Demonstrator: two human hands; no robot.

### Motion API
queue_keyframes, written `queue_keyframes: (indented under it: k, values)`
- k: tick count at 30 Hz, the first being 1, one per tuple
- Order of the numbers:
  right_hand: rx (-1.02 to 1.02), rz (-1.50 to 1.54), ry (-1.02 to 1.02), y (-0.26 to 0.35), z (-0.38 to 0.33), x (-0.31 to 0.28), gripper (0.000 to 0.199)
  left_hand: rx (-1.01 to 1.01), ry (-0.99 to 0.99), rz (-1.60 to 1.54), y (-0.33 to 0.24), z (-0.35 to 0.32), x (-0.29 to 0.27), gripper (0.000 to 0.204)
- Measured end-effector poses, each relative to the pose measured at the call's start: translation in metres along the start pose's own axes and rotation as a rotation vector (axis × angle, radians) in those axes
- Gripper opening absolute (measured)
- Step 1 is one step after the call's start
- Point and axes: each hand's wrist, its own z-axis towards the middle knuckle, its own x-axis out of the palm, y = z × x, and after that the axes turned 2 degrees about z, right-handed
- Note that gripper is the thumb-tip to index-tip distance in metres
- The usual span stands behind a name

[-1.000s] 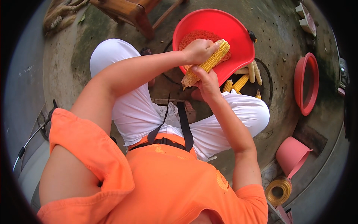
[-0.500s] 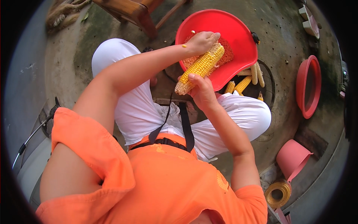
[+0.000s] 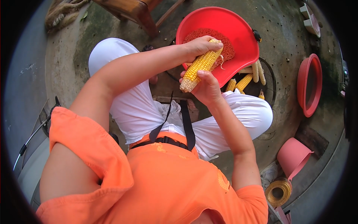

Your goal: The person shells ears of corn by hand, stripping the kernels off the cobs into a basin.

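Note:
A yellow corn cob (image 3: 204, 64) is held at a slant over the near edge of a red basin (image 3: 240, 35). My left hand (image 3: 201, 47) grips its upper end, the thumb laid across the kernels. Lower down, my right hand (image 3: 207, 86) is wrapped round the cob from beneath, with the thumb on its side. The cob's lower tip is pale. Loose corn kernels (image 3: 226, 44) lie in the basin, looking reddish against it. A thin pale strand (image 3: 222, 62) hangs beside the cob.
Right of the basin lie yellow cobs (image 3: 244, 81) and pale stripped cobs (image 3: 258, 71). Farther right are a red round tub (image 3: 310, 86), a pink bucket (image 3: 292, 158) and a roll of yellowish tape (image 3: 278, 192). A wooden stool (image 3: 143, 16) stands at the far left.
My left hand has turned from lying flat along the cob's top to closing round its upper end with the thumb over it. The cob is tilted slightly steeper.

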Motion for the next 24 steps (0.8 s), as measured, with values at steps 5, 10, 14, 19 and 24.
queue_keyframes:
  k: [5, 10, 14, 19, 24]
  values:
    - [-0.025, 0.058, 0.096, 0.008, 0.001, -0.006, 0.046, -0.193, 0.294, -0.445, -0.006, -0.003, -0.007, 0.043]
    - [0.044, 0.115, 0.158, 0.004, 0.002, -0.001, 0.049, -0.005, 0.04, -0.102, -0.003, -0.013, 0.002, 0.041]
    - [0.074, 0.077, 0.167, -0.001, 0.003, -0.003, 0.053, -0.024, -0.094, 0.057, -0.002, -0.014, 0.008, 0.052]
    - [-0.07, 0.029, -0.1, 0.001, 0.011, -0.008, 0.048, -0.023, -0.181, 0.214, -0.009, -0.008, -0.005, 0.056]
    - [-0.086, 0.211, -0.234, 0.027, 0.012, -0.021, 0.034, 0.461, -0.588, 0.682, -0.034, 0.006, -0.074, 0.025]
